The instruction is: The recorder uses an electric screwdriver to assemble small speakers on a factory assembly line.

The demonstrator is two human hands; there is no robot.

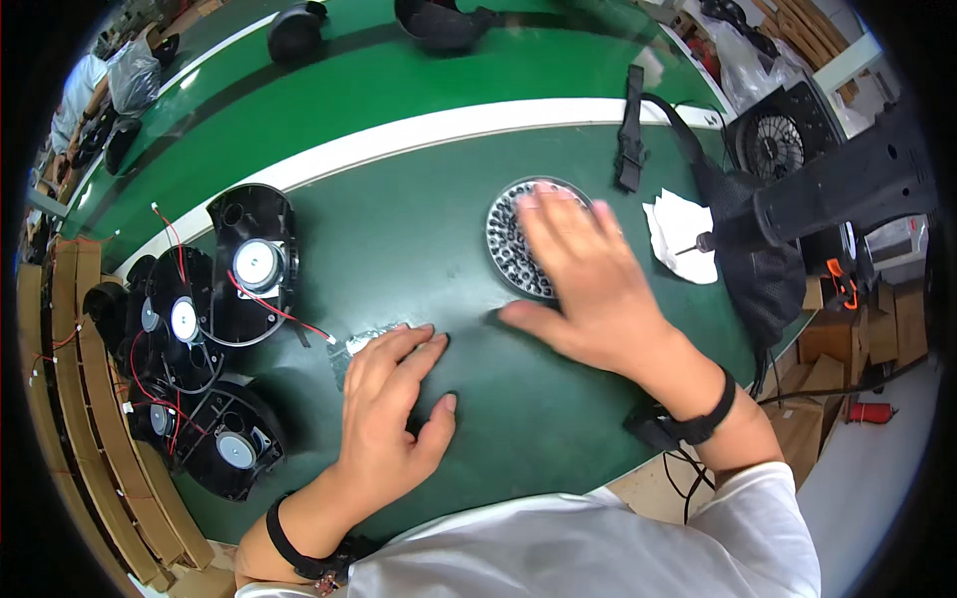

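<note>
My right hand (588,274) is over a round, shallow metal-rimmed dish (508,244) filled with small dark pieces too small to name. Its fingers are stretched out and a little blurred, and they cover the dish's right part. My left hand (391,404) rests on the green tabletop (419,234), its fingers bent slightly and thumb apart, with nothing in it. Just beyond its fingertips lies a small clear plastic piece (364,341). To the left are several black speaker housings (234,299) with round silver-grey speakers and red wires.
At the right a black power screwdriver (797,209) points its bit over crumpled white paper (683,234). Behind it are a black strap with buckle (628,145), a mesh bag (753,269) and a fan (776,148). Beyond the table runs a green conveyor (379,90) carrying black parts.
</note>
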